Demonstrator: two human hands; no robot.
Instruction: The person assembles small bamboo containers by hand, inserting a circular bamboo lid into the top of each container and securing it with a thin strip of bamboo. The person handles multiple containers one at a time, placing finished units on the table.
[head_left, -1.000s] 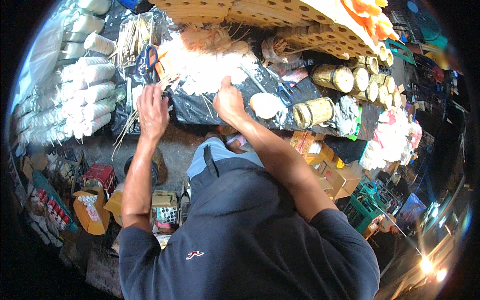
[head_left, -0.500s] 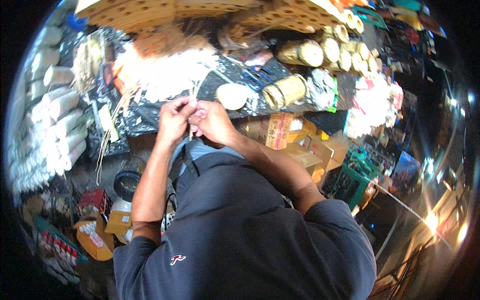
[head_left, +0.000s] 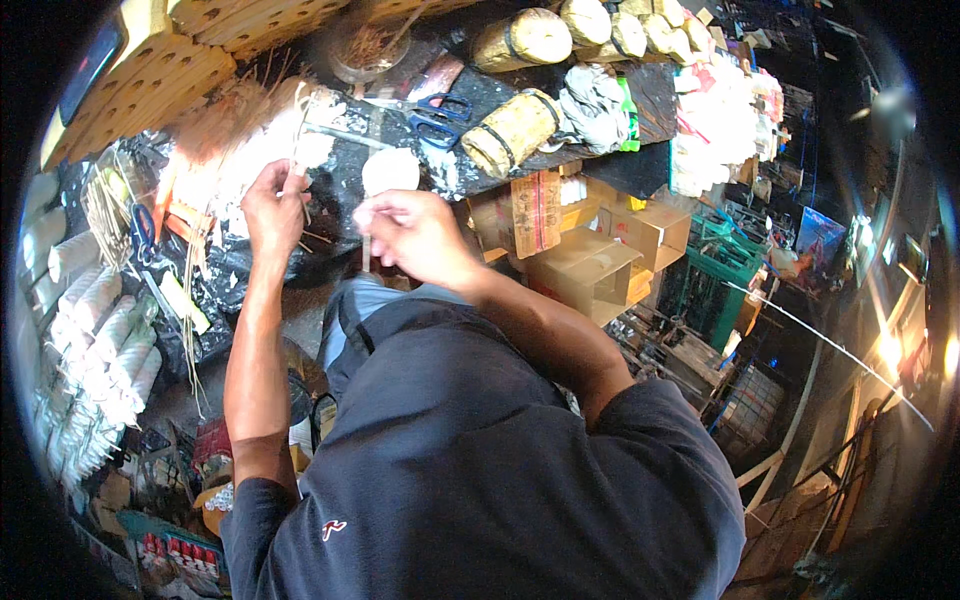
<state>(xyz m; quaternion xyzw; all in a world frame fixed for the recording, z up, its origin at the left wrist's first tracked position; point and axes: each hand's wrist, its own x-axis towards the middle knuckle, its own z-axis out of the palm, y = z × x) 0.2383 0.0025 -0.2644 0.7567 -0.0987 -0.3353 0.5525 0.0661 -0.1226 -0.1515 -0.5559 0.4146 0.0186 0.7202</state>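
My left hand is raised over the near edge of the black-covered bench, its fingers pinched on a thin pale strand that sticks up and bends at the top. To its right, my right hand is closed on a thin pale stick that points down toward my lap. The hands are apart. Just beyond the right hand lies a round white piece, bowl or disc, partly overexposed. Scissors with blue handles rest behind it. Bright glare hides what lies behind the left hand.
A yellowish wrapped cylinder with dark bands lies right of the scissors, more such cylinders behind. Crumpled plastic sits beside it. Cardboard boxes stand below the bench. White rolls pile at left, near other blue-handled scissors.
My hands were together on the pale strands; now they are apart, the left moved left, each holding a thin piece. The view has shifted, so the bench things appear farther left and up.
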